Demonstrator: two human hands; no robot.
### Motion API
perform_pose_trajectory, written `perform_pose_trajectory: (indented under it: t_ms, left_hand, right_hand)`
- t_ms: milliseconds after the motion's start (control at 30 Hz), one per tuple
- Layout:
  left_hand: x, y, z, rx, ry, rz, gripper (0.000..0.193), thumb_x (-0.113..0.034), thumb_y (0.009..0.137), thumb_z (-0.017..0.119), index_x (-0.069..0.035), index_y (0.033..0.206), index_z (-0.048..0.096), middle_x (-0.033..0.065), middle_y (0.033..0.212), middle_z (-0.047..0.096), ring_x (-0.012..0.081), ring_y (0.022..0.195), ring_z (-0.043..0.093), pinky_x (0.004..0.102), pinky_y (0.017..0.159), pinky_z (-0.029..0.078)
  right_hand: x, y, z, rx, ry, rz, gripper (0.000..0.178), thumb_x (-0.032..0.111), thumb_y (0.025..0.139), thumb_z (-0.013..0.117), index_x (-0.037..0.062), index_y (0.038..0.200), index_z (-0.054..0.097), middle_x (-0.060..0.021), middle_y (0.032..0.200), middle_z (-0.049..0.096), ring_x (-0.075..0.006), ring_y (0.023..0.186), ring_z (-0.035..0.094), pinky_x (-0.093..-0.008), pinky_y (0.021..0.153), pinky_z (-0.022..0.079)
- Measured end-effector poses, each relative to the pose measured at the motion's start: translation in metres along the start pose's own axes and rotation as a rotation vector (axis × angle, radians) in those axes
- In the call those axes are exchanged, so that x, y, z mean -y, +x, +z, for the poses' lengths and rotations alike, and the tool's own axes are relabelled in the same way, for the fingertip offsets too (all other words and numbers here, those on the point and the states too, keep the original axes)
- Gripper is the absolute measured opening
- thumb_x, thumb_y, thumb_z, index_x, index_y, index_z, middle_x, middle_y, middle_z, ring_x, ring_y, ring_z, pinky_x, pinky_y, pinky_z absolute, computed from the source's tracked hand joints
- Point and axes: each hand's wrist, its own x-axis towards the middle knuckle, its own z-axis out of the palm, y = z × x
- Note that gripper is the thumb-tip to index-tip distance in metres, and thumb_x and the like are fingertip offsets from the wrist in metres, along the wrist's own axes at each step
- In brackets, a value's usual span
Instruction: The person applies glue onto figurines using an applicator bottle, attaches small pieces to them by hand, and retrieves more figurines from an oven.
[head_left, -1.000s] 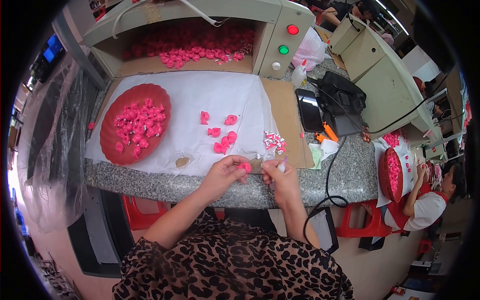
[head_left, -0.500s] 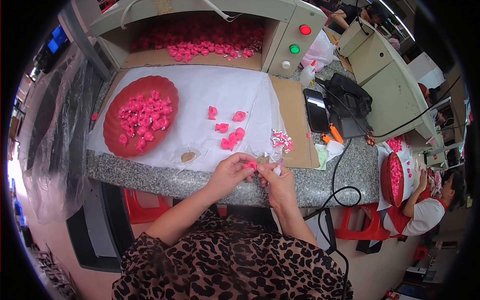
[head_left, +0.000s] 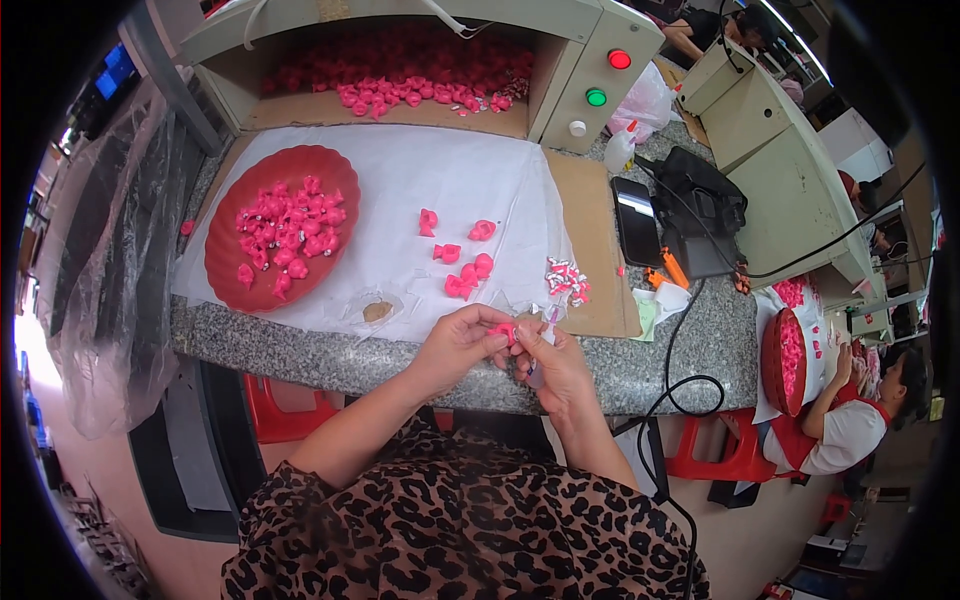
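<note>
My left hand (head_left: 458, 345) and my right hand (head_left: 556, 362) meet at the front edge of the granite counter (head_left: 300, 352). Together they pinch one small pink piece (head_left: 505, 331) between their fingertips. Just beyond my hands, on a white sheet (head_left: 420, 180), lie several loose pink pieces (head_left: 462, 262) and a small heap of pink-and-silver bits (head_left: 566, 280). A red round tray (head_left: 280, 228) full of pink pieces sits to the left.
A box-shaped machine (head_left: 580, 60) with red and green buttons holds many pink pieces at the back. A phone (head_left: 637, 220), a black bag (head_left: 705, 215) and a cable (head_left: 668, 340) lie to the right. Another person (head_left: 845, 430) works at a red tray at far right.
My hands stay together at the counter's edge on the pink piece, with only small finger movement. The camera view has shifted slightly.
</note>
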Motion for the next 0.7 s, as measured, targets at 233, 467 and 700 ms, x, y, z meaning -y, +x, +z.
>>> perform_pose_trajectory:
  t_ms: [233,467,700]
  left_hand:
    - [0.003,0.001,-0.001,-0.030,-0.041,0.017,0.017,-0.001,0.078,0.055,0.002,0.094,0.048,0.0097,0.084,0.057,0.0135,0.069,0.057,0.0235,0.058,0.047]
    - [-0.005,0.003,0.006,-0.021,0.069,-0.069,0.027,-0.003,0.080,0.053,0.002,0.106,0.047,0.0061,0.079,0.055,0.0105,0.063,0.053,0.0203,0.056,0.046]
    - [-0.016,-0.001,0.015,0.108,0.291,-0.180,0.025,-0.016,0.089,0.040,-0.008,0.112,0.046,-0.0009,0.076,0.045,0.0039,0.053,0.038,0.0152,0.046,0.032]
  right_hand:
    - [-0.005,-0.001,0.006,0.022,-0.003,-0.093,0.016,0.019,0.079,0.059,0.0038,0.086,0.058,-0.0006,0.064,0.053,-0.0058,0.049,0.044,-0.0168,0.044,0.034]
    - [-0.003,-0.002,0.002,0.006,0.061,-0.055,0.015,0.018,0.080,0.058,0.0045,0.087,0.056,-0.0009,0.064,0.053,-0.0070,0.051,0.046,-0.0186,0.045,0.037]
    - [-0.009,-0.002,-0.001,0.049,0.122,-0.104,0.014,0.018,0.080,0.058,0.0052,0.086,0.055,-0.0006,0.065,0.053,-0.0069,0.051,0.046,-0.0198,0.045,0.037]
